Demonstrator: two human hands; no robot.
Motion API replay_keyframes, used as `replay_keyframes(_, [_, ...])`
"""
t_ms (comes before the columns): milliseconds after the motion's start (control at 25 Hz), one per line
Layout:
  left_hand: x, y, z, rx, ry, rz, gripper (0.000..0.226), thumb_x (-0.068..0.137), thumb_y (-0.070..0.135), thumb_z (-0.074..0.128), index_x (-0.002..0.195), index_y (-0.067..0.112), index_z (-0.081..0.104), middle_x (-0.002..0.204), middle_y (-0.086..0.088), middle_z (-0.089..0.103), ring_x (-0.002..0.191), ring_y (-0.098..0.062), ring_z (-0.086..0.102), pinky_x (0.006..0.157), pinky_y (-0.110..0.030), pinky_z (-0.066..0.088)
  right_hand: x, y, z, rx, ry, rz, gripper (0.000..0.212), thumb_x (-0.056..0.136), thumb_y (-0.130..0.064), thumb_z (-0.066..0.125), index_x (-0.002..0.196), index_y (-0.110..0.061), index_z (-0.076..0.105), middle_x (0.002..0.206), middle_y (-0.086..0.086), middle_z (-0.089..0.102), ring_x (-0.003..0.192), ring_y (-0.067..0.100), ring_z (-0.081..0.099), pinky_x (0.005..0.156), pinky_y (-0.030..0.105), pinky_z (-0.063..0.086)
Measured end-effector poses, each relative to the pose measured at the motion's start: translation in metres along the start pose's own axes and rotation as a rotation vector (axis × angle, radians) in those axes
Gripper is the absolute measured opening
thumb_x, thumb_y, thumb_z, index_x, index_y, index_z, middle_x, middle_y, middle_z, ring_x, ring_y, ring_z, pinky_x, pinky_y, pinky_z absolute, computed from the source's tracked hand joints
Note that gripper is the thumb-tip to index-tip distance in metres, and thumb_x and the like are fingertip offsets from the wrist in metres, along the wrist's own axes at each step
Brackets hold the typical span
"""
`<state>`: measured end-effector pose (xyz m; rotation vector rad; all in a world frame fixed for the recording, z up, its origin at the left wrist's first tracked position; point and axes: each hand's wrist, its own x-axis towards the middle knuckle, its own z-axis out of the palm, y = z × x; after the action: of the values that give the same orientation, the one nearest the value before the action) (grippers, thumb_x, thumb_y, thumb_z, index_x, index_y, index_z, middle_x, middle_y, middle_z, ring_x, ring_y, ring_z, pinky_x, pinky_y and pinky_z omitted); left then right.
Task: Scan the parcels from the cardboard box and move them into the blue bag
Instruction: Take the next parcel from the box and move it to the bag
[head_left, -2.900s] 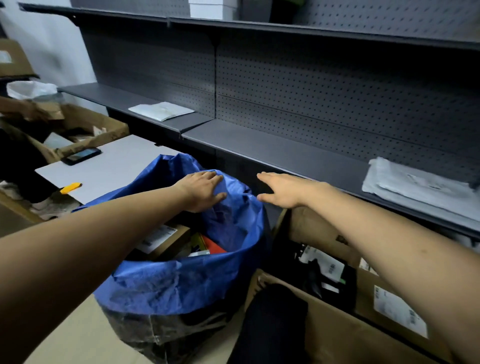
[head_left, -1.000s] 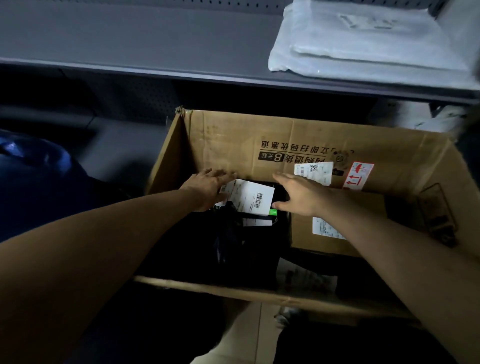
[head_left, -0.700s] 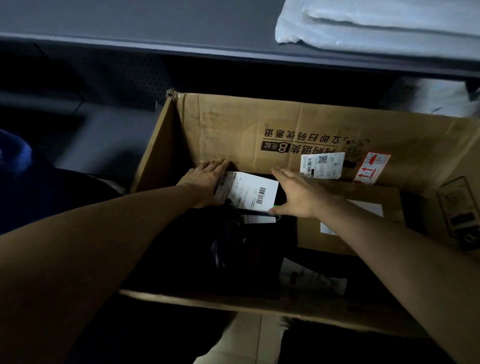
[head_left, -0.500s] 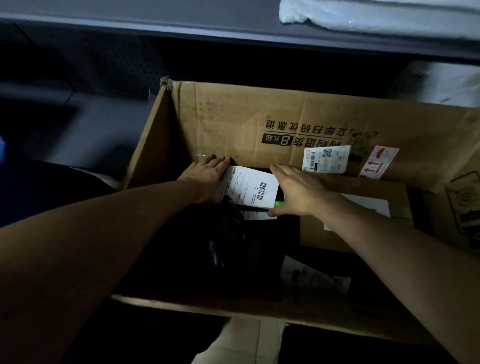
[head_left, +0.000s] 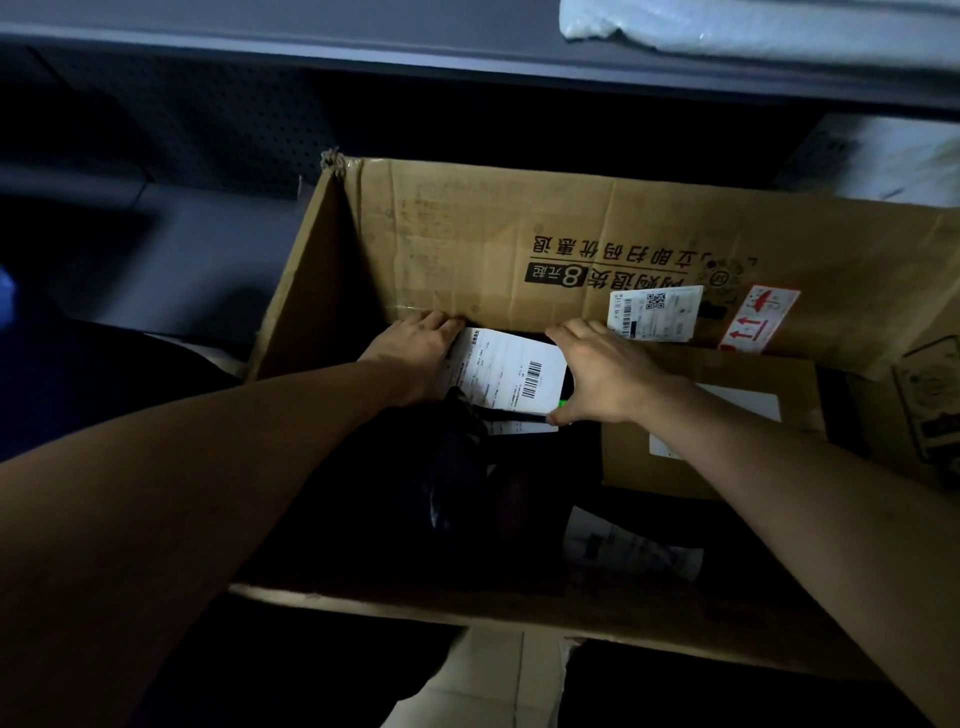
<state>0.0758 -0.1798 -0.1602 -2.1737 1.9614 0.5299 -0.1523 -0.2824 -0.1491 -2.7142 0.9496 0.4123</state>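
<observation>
Brown carton (head_left: 753, 371) just beside black parcel (head_left: 467, 452)

Dim underexposed view, brightest from 12 to 2 o'clock on box (head_left: 467, 234) far wall and white label (head_left: 506, 371), box interior and 7 o'clock corner near-black shadow, wide-angle bending at edges, soft grain.
</observation>
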Motion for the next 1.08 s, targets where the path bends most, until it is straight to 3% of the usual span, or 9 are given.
replay_keyframes(240, [-0.029, 0.015, -0.048, 0.039, 0.036, -0.006, 0.105, 0.067, 0.04, 0.083, 0.152, 0.014, 0.028, 0.144, -0.007, 0.04, 0.132, -0.028, 0.039, 0.112, -0.037, 0.034, -0.027, -0.006, -0.042, 0.03, 0.073, -0.005, 0.115, 0.06, -0.053, 0.088, 0.152, -0.016, 0.031, 0.144, 0.002, 0.04, 0.131, 0.021, 0.037, 0.104, 0.036, 0.037])
replay_keyframes(440, [-0.063, 0.033, -0.097, 0.085, 0.051, -0.011, 0.126, 0.06, 0.063, 0.085, 0.156, 0.014, 0.019, 0.152, -0.005, 0.034, 0.139, -0.027, 0.033, 0.117, -0.039, 0.03, -0.066, -0.014, -0.086, 0.025, 0.128, 0.009, 0.118, 0.062, -0.053, 0.087, 0.155, -0.015, 0.026, 0.147, 0.002, 0.04, 0.136, 0.021, 0.035, 0.109, 0.038, 0.039])
replay_keyframes(880, [-0.149, 0.078, -0.178, 0.06, 0.319, 0.05, 0.124, 0.054, 0.065, 0.087, 0.152, 0.016, 0.028, 0.14, -0.003, 0.044, 0.126, -0.025, 0.044, 0.111, -0.037, 0.037, -0.167, -0.032, -0.17, -0.02, 0.317, 0.04, 0.116, 0.057, -0.056, 0.086, 0.151, -0.016, 0.031, 0.142, 0.0, 0.041, 0.129, 0.02, 0.036, 0.108, 0.037, 0.038])
replay_keyframes(1080, [-0.191, 0.113, -0.2, 0.065, 0.465, 0.101, 0.122, 0.053, 0.063, 0.087, 0.15, 0.015, 0.031, 0.137, -0.002, 0.044, 0.125, -0.024, 0.041, 0.109, -0.036, 0.034, -0.221, -0.034, -0.2, -0.097, 0.405, 0.059, 0.119, 0.054, -0.054, 0.086, 0.152, -0.016, 0.03, 0.141, 0.001, 0.041, 0.127, 0.022, 0.038, 0.108, 0.035, 0.037])
